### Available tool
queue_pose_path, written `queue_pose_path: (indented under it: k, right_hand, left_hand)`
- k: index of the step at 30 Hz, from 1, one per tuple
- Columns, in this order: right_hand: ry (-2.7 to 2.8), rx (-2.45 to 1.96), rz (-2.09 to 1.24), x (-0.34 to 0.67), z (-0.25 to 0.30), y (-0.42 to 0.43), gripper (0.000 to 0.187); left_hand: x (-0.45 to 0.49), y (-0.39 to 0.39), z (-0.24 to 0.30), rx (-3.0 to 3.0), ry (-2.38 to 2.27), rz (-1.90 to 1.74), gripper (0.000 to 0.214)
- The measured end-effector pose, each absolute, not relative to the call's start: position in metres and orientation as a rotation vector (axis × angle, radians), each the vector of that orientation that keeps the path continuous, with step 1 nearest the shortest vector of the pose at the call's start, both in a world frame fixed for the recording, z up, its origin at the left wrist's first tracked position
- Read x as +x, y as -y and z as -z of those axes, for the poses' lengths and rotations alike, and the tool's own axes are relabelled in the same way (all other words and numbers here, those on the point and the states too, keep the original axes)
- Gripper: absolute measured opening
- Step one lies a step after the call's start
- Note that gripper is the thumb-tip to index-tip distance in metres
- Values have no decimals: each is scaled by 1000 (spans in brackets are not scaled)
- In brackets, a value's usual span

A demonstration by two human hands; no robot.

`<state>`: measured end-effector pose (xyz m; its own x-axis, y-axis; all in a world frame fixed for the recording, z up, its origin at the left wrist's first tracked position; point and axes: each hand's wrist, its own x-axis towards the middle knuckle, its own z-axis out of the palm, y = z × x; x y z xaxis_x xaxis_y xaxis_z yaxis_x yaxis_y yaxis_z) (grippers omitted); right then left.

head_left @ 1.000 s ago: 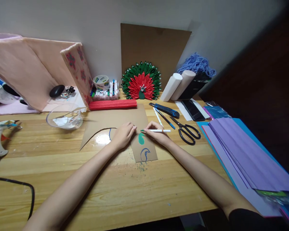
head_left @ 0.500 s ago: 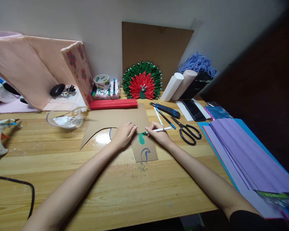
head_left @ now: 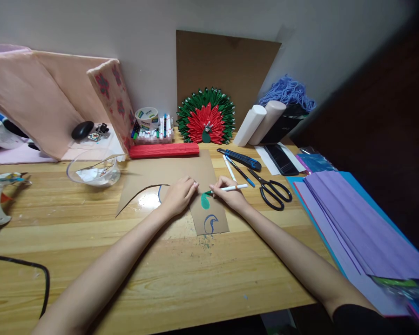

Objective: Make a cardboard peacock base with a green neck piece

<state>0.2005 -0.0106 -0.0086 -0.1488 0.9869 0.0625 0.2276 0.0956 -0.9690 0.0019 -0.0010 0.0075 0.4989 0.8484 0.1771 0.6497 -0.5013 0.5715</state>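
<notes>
My right hand [head_left: 228,193] pinches a white marker pen [head_left: 235,188]. Its green tip meets a green, drop-shaped patch [head_left: 205,201] with a narrow curved top, drawn on brown cardboard [head_left: 181,167]. Below the patch, a blue curved outline [head_left: 210,224] marks the same piece. My left hand [head_left: 180,195] presses on the cardboard just left of the drawing, fingers bent and close together; what lies under the palm is hidden. A curved cut opens the cardboard to the left of this hand, with a blue line near it.
Black-handled scissors [head_left: 275,190], a blue cutter [head_left: 240,159] and other pens lie to the right. Red crepe paper [head_left: 164,150] crosses the cardboard's far edge. Behind stands a green-and-red paper peacock [head_left: 206,116]. A clear bowl [head_left: 93,170] and glue gun [head_left: 0,197] sit left; purple sheets [head_left: 363,223] right.
The marker and my right hand have shifted very slightly left, and the pen tip works at the top of the green patch. My left hand stays put.
</notes>
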Motion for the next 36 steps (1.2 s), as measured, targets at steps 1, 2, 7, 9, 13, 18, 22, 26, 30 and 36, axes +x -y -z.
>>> queue_pose_path:
  k: [1,2,7,9,13,18,22,26,30,36]
  right_hand:
    - [1532,-1245,-1134,201,9,11,32]
    - [1533,-1240,-1144,200,9,11,32]
    - [1528,-1233,-1161,200,10,12,32]
    - [1542,-1235,-1173,200,10,12,31]
    - [1553,-1236,-1153,200,10,12,31]
    - [1514,-1234,-1154,200,8,12,31]
    - [1520,-1228,-1149,201,9,12,31]
    - [1526,-1239,-1114,201,10,11,32]
    - [1516,-1235,-1110,201,11,10,32]
    - [1493,-1239,-1138,201,12,10,33]
  left_hand:
    - [2,1,-8,2312,-1235,-621,36]
    - [2,1,-8,2312,-1232,-623,36]
    - [2,1,-8,2310,-1232,-632,37]
    - [2,1,-8,2304,-1231,-631,37]
    - [2,1,-8,2308,-1229,-642,36]
    - [2,2,-9,2293,-1231,-641,35]
    - [2,2,-9,2290,-1231,-636,35]
    - [3,2,-10,2286,-1235,-631,35]
    - [2,2,-10,2288,-1232,-629,35]
    - [2,2,-9,2284,-1235,-637,35]
